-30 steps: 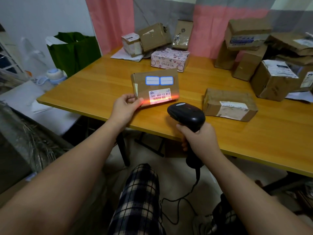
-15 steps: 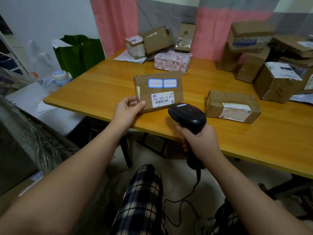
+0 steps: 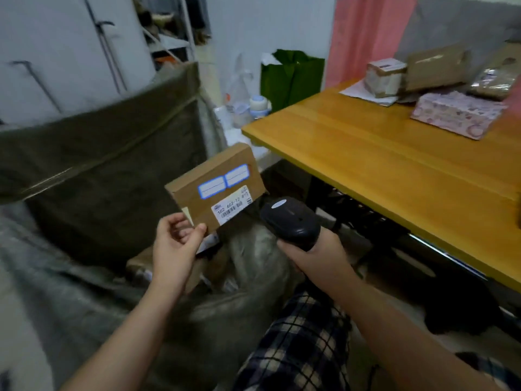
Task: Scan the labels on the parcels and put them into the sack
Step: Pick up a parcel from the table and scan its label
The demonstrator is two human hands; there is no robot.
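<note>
My left hand [image 3: 176,245] pinches the lower corner of a flat brown parcel [image 3: 197,182] with a white barcode label and two blue-framed stickers. The parcel hangs tilted in the air over the open mouth of a grey-green sack [image 3: 93,176], left of the table. Brown parcels [image 3: 141,265] lie inside the sack below my hand. My right hand [image 3: 318,256] grips the handle of a black barcode scanner [image 3: 291,221], just right of the held parcel. No red scan line shows on the label.
The wooden table [image 3: 394,170] stands to the right, with a patterned pink box [image 3: 456,114] and brown parcels [image 3: 434,69] at its far edge. A green bag [image 3: 293,77] and a small bottle [image 3: 258,104] sit beyond the table's left end. My plaid-clad leg [image 3: 298,342] is below.
The view has swung left from the table to the sack. My left hand has carried the parcel off the table's edge to above the sack's mouth; the red scan line went out earlier.
</note>
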